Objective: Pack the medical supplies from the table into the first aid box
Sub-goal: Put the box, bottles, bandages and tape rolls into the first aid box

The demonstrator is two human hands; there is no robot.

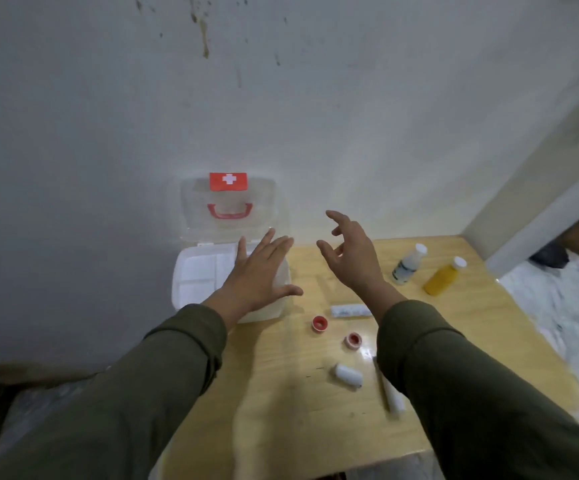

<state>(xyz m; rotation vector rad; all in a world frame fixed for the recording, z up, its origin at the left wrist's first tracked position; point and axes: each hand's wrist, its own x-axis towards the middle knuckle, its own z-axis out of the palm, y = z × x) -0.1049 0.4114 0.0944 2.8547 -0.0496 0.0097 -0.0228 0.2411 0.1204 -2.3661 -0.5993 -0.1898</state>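
Right hand [352, 252]: empty, fingers loosely curled, raised beside the open first aid box [205, 271]. Left hand [258, 271]: flat, spread wide over the box's near rim. Supplies lie right of the box on the worktop [281, 410]; the gauze roll [350, 310], long axis crosswise, sits under the right wrist, so the right hand is nearer.

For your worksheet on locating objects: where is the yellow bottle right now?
In the head view, the yellow bottle stands at the table's far right, beside the white bottle.

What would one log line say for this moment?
box: lid open | left hand: empty, over box | right hand: empty | bottles, rolls: on table
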